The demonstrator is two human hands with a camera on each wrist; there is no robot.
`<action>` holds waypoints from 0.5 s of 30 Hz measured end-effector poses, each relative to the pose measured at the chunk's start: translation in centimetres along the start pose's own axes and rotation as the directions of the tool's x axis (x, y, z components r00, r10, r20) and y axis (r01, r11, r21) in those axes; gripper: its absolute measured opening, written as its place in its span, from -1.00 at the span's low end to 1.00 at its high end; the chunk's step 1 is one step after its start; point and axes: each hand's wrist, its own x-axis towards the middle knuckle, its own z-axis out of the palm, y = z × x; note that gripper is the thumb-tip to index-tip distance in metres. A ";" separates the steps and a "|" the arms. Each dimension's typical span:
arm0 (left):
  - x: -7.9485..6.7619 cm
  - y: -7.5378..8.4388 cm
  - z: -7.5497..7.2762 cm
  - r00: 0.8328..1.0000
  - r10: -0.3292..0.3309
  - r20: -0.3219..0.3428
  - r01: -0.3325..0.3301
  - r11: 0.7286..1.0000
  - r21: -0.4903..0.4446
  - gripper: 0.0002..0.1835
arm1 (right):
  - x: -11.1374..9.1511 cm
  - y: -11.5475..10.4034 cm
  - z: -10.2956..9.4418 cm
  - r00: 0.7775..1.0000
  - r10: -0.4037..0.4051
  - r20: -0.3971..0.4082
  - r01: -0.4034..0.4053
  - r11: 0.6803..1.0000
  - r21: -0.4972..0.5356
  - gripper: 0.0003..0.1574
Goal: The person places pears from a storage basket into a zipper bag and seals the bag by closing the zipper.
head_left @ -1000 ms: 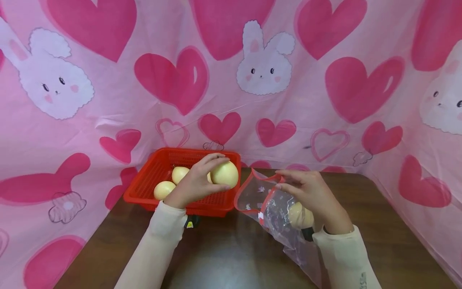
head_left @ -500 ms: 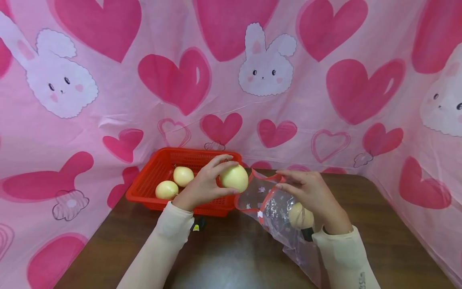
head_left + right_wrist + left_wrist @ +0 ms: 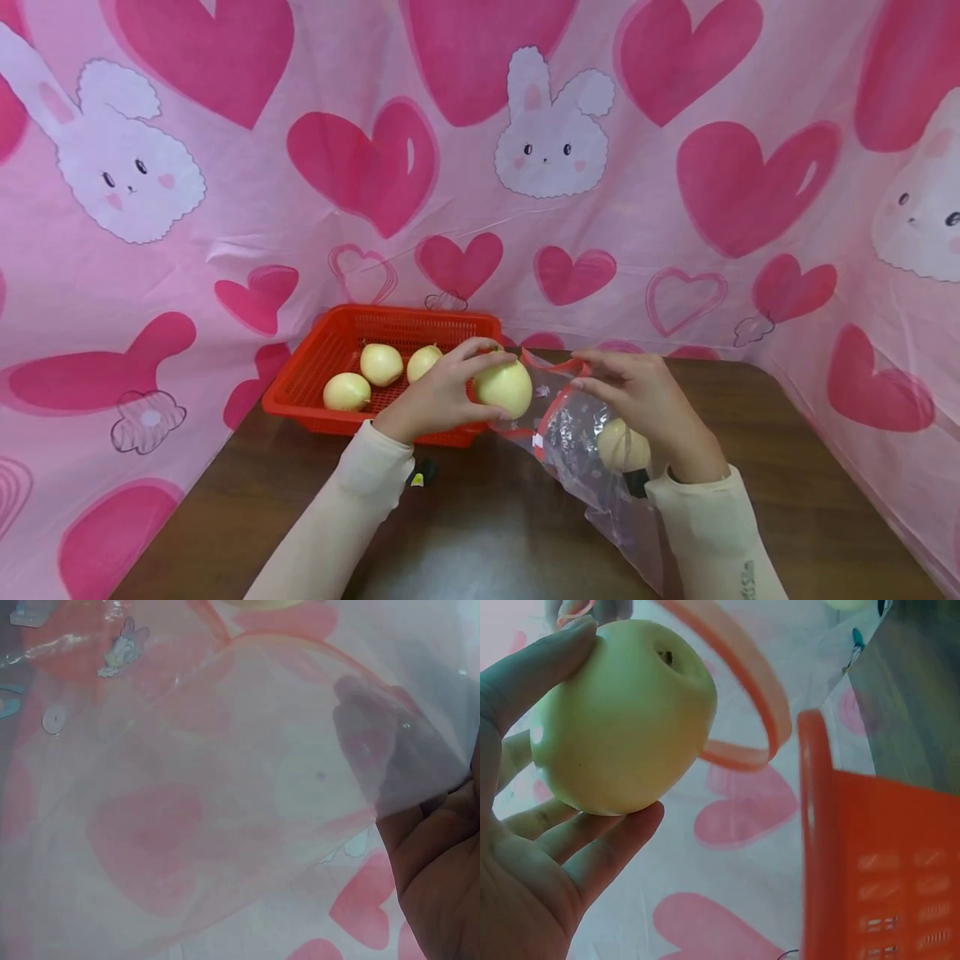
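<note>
My left hand [image 3: 442, 392] grips a pale yellow pear [image 3: 505, 388], thumb on one side and fingers on the other. The left wrist view shows this pear [image 3: 626, 720] with its stem hollow exposed, close to the bag's red rim [image 3: 769, 705]. With thumb and fingers, my right hand [image 3: 652, 404] pinches the red edge of a clear plastic bag [image 3: 577, 437], whose mouth gapes toward the held pear. Another pear [image 3: 622, 446] shows through the bag. Seen from the right wrist, the see-through film [image 3: 225, 780] overlaps the fingers [image 3: 367, 742].
Behind the left hand stands a red plastic basket [image 3: 300, 396] on the brown wooden table [image 3: 465, 517]. In it lie several more pears, one of them a pear [image 3: 347, 392] at the front left. A pink cloth [image 3: 465, 192] with hearts and rabbits hangs behind.
My left hand has carried the pear rightward from over the basket to the bag's mouth and slightly down. My right hand keeps its hold on the bag, nearly still.
</note>
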 end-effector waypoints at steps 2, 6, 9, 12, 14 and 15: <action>0.0 0.1 0.3 1.000 0.005 0.026 -0.005 1.000 -0.006 -0.30 | 0.1 0.0 0.0 1.000 -0.002 0.003 0.003 1.000 -0.001 -0.45; 0.3 0.4 1.1 0.997 0.034 0.065 -0.034 0.999 -0.003 -0.29 | 0.1 0.0 0.0 1.000 0.008 0.013 -0.008 1.000 -0.008 -0.45; 0.6 0.7 1.6 0.993 0.063 0.104 -0.061 0.998 -0.024 -0.29 | 0.0 0.1 0.0 1.000 0.007 0.013 -0.007 1.000 -0.010 -0.45; 0.9 0.9 1.9 0.987 0.078 0.140 -0.066 0.994 -0.085 -0.28 | 0.0 0.1 0.0 1.000 -0.006 0.011 0.006 1.000 0.010 -0.47; 0.9 1.0 1.9 0.986 0.068 0.152 -0.049 0.991 -0.126 -0.27 | 0.1 0.1 0.0 1.000 -0.015 0.011 0.015 1.000 0.022 -0.48; 0.9 1.0 1.9 0.986 0.060 0.153 -0.037 0.989 -0.144 -0.26 | 0.1 0.1 0.1 1.000 -0.019 0.012 0.019 0.999 0.030 -0.48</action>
